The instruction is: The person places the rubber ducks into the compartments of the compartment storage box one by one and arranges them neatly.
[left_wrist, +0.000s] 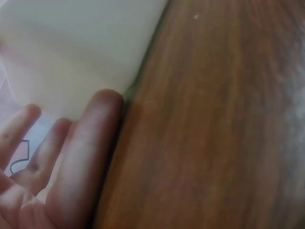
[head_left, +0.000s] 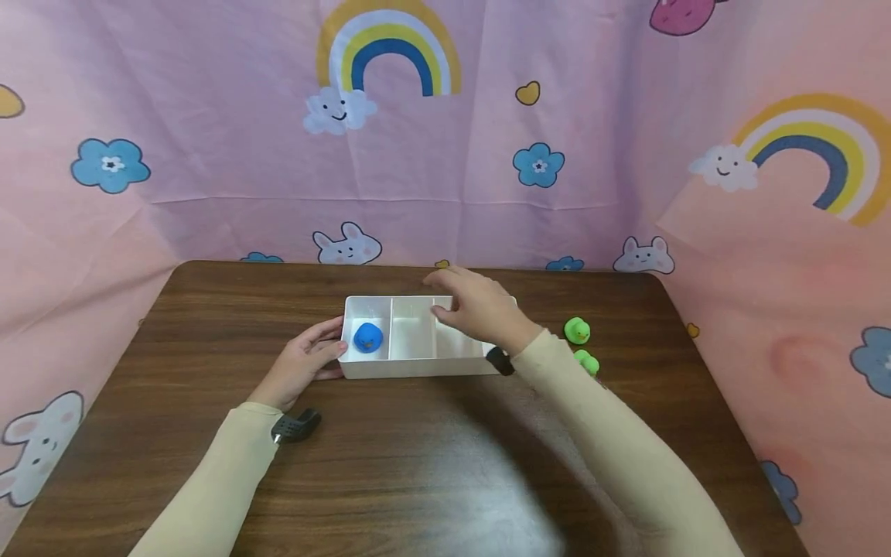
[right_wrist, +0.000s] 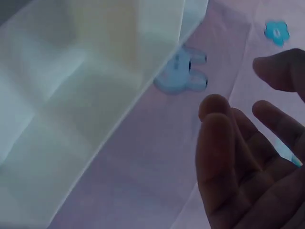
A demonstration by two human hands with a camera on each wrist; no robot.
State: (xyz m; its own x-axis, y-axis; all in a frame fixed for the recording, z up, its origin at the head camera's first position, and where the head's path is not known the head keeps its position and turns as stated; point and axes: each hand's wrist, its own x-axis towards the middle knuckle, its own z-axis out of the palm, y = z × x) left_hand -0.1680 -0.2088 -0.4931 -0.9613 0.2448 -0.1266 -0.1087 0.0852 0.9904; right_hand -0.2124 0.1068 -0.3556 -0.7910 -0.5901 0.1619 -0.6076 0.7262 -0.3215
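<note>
A white divided tray (head_left: 369,370) lies lengthwise on the table, and a blue rubber duck (head_left: 368,338) sits in its leftmost compartment. My left hand (head_left: 301,362) touches the tray's left end, thumb at the near corner. In the left wrist view, the thumb (left_wrist: 93,152) rests against the pale tray wall (left_wrist: 86,52) with the fingers extended. Over the tray's right part hovers my right hand (head_left: 480,305), fingers spread and holding nothing. It hides part of the right compartments. The right wrist view shows those loosely bent fingers (right_wrist: 217,157) apart from the tray (right_wrist: 62,114).
Two green rubber ducks, one farther back (head_left: 577,330) and one nearer (head_left: 586,361), stand right of the tray; the right sleeve (head_left: 592,425) partly covers the nearer one. Behind the brown wooden table (head_left: 390,464) hangs a patterned pink cloth (head_left: 244,139).
</note>
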